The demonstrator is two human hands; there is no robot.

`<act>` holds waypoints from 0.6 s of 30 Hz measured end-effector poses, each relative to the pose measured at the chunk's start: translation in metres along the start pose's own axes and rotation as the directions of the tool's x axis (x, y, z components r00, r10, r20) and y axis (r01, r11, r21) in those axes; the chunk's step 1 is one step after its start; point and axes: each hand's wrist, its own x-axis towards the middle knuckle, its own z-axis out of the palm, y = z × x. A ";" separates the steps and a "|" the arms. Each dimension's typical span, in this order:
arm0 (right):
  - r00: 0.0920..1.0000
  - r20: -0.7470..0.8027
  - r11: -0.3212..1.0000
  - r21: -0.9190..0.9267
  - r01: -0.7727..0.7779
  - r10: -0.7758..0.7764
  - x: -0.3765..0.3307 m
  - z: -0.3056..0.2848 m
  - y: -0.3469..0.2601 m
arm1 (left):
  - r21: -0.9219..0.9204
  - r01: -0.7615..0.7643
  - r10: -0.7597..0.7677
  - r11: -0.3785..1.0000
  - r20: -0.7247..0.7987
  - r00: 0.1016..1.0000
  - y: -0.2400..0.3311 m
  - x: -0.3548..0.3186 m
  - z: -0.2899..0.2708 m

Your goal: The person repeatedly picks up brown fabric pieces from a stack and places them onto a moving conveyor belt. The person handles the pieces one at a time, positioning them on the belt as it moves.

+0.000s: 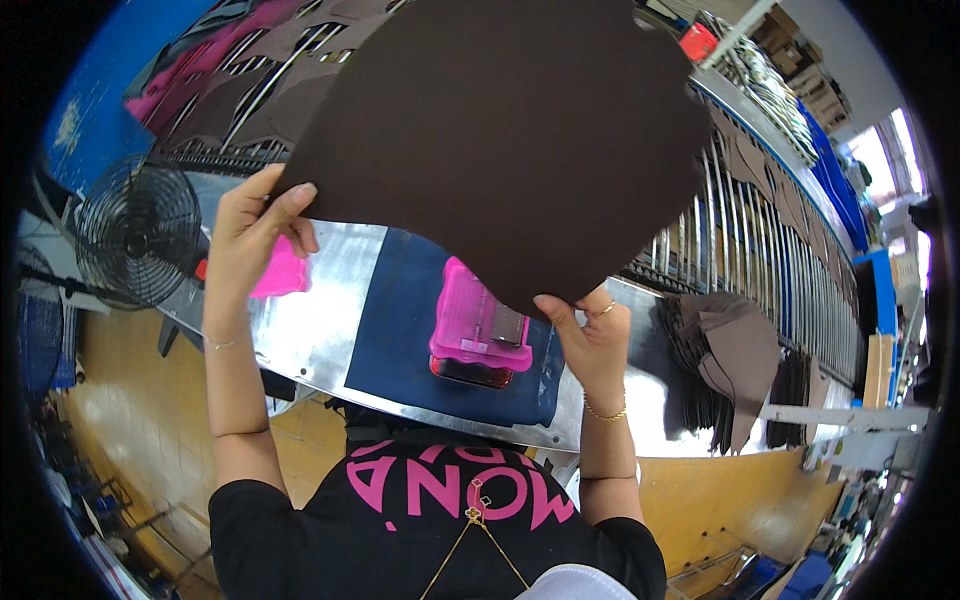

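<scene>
A large dark brown cut sheet [510,140] of soft material is held up in the air over a metal worktable [330,310]. My left hand [255,230] pinches its left edge, thumb on top. My right hand [590,335] grips its lower point from below. Under the sheet, on a dark blue mat [410,330], lies a stack of bright pink flat pieces [480,325] with a dark block on top. Another pink piece [280,270] lies on the table just behind my left hand.
A black fan [135,230] stands left of the table. A pile of brown cut pieces [730,350] lies at the table's right end. Behind runs a metal rack conveyor [760,230] carrying more brown and pink pieces. Yellow floor below.
</scene>
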 end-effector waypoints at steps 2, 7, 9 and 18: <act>0.997 0.051 0.998 -0.037 0.053 -0.051 -0.001 0.009 0.013 | 0.102 -0.008 0.013 0.995 -0.053 0.999 0.004 -0.009 -0.012; 0.986 0.106 0.976 -0.161 0.145 -0.129 -0.004 0.014 0.022 | 0.256 -0.007 0.013 0.967 -0.021 1.000 -0.002 -0.024 -0.028; 0.987 0.108 0.972 -0.189 0.139 -0.120 -0.010 0.002 0.026 | 0.234 0.052 -0.063 0.971 0.042 0.997 -0.008 -0.029 -0.025; 0.999 0.025 0.923 -0.386 -0.014 0.026 -0.075 -0.073 0.061 | 0.421 -0.225 0.008 0.879 0.460 0.888 -0.032 -0.010 0.066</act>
